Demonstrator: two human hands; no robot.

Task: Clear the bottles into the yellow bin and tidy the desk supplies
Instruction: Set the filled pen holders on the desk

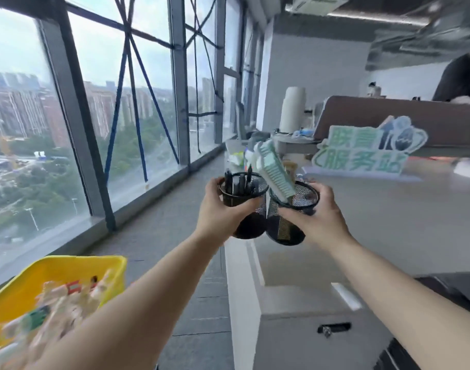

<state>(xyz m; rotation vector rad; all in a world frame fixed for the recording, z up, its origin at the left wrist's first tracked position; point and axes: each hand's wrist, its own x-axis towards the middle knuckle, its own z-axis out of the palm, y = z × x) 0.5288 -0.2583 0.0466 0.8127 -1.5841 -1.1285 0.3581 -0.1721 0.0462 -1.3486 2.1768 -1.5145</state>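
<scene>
Two black mesh pen cups are being held up side by side over the near edge of the counter (388, 222), so the step in hand looks like the desk-supply tidying, not the bottles. The left hand (223, 212) is wrapped around the left cup (242, 206), which is filled with dark pens and markers standing upright. The right hand (316, 217) is closed on the right cup (292, 217), thumb over the rim; a pale green and white brush-like thing (275, 169) sticks out of it at a slant, and what it is exactly can't be told.

To do this bit well, both cups should be kept level, since the right one is tipped a little toward the left one and that tall brush thing makes it top-heavy. The cups are touching or nearly so, and they'd best be set down flat on a bare patch of counter, one at a time, base first, with the grip only loosened once the base is fully seated. Mesh cups are light, so a nudge could easily topple them.

The yellow bin (76, 268) is down at lower left beside the window, on the floor side of the counter, already loaded with what look like bottles, though they're badly blurred.
</scene>
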